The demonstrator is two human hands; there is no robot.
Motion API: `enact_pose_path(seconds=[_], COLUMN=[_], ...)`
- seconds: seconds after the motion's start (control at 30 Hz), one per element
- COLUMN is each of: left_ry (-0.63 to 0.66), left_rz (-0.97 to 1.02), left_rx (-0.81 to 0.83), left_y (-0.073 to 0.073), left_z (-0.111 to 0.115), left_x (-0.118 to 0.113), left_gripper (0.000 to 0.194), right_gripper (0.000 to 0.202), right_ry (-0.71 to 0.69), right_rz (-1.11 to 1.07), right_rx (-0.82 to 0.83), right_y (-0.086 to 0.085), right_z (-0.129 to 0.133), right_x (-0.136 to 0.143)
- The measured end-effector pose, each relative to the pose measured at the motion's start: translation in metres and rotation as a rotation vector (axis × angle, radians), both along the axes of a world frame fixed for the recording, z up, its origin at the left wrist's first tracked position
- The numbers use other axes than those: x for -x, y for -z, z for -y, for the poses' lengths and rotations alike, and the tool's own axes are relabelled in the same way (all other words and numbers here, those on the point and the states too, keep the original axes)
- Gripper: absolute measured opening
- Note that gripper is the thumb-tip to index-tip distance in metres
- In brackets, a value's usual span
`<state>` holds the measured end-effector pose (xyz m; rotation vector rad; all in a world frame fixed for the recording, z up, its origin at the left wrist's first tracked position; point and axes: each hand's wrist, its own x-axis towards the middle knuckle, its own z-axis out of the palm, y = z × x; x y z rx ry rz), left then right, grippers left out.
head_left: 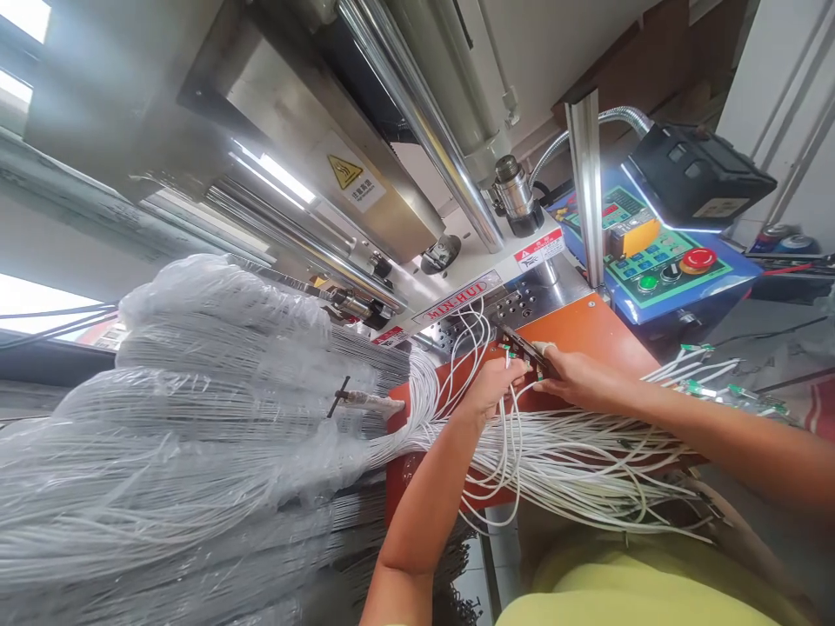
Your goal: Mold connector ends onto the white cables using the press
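Note:
My left hand point(497, 384) pinches a white cable close to its small green circuit-board end point(506, 349). White cable loops hang below these fingers. My right hand point(572, 376) is closed on the near end of a dark metal bar-shaped fixture point(517, 339), with a pale covering on one fingertip. Small connector parts sit along the fixture between both hands, too fine to make out singly. Beneath my forearms a thick bundle of white cables point(561, 443) lies across the orange table point(587, 322). Other cable ends with green boards point(701, 389) fan out at the right.
A press machine point(460, 300) stands over the table, with several cables at its front. Big plastic-wrapped cable bundles point(215, 417) fill the left side, near a T-handled rod point(337, 397). A blue control box point(678, 269) with a red button stands at right, below a black lamp point(701, 174).

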<state>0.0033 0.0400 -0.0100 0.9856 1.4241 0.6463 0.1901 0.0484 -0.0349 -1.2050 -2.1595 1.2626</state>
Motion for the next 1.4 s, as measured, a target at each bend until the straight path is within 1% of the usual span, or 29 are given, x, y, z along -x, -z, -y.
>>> enact_pose_path(seconds=[0.07, 0.2, 0.3, 0.43, 0.5, 0.6, 0.67, 0.73, 0.87, 0.97, 1.07, 1.17, 1.27, 1.3, 1.4], left_ry=[0.024, -0.061, -0.089, -0.115, -0.171, -0.261, -0.282, -0.256, -0.142, -0.098, -0.064, -0.021, 0.013, 0.024, 0.053], left_rz=[-0.081, -0.209, -0.228, -0.281, -0.216, -0.051, 0.004, -0.004, -0.072, -0.108, -0.269, -0.397, -0.432, -0.440, -0.479], left_rx=[-0.103, -0.253, -0.344, -0.482, -0.503, -0.430, -0.401, -0.411, -0.454, -0.481, -0.578, -0.654, -0.729, -0.767, -0.869], left_y=[-0.002, 0.002, 0.007, 0.007, 0.006, 0.006, 0.007, 0.009, 0.017, 0.021, 0.022, 0.020, 0.020, 0.020, 0.021], left_z=[0.007, 0.017, 0.016, 0.012, 0.009, 0.006, 0.004, 0.002, 0.000, -0.002, -0.004, -0.005, -0.005, -0.004, -0.002], left_x=[0.007, 0.016, 0.017, 0.018, 0.018, 0.018, 0.019, 0.019, 0.020, 0.021, 0.022, 0.022, 0.022, 0.021, 0.021], left_gripper=[0.027, 0.030, 0.032, 0.026, 0.024, 0.030, 0.032, 0.029, 0.022, 0.020, 0.016, 0.011, 0.005, 0.005, 0.015], right_gripper=[0.028, 0.034, 0.044, 0.045, 0.044, 0.045, 0.047, 0.050, 0.052, 0.046, 0.036, 0.029, 0.026, 0.025, 0.025], right_ry=[-0.007, 0.001, 0.022, 0.025, 0.013, 0.004, 0.002, 0.000, -0.008, -0.024, -0.028, -0.018, -0.030, -0.036, -0.039], right_rz=[-0.025, -0.070, -0.101, -0.071, -0.046, -0.041, -0.052, -0.063, -0.076, -0.079, -0.072, -0.037, -0.026, -0.037, -0.064], right_rx=[0.004, 0.038, 0.076, 0.108, 0.107, 0.103, 0.099, 0.096, 0.089, 0.075, 0.068, 0.071, 0.076, 0.079, 0.100], right_y=[0.003, 0.007, 0.006, 0.001, -0.001, -0.003, -0.002, 0.000, 0.006, 0.010, 0.012, 0.009, 0.004, 0.003, 0.001], right_z=[-0.001, -0.004, -0.006, -0.006, -0.006, -0.006, -0.006, -0.007, -0.008, -0.008, -0.008, -0.007, -0.006, -0.005, -0.005], right_x=[-0.001, -0.003, -0.004, -0.004, -0.005, -0.005, -0.005, -0.005, -0.004, -0.003, -0.002, -0.002, -0.002, -0.002, -0.003])
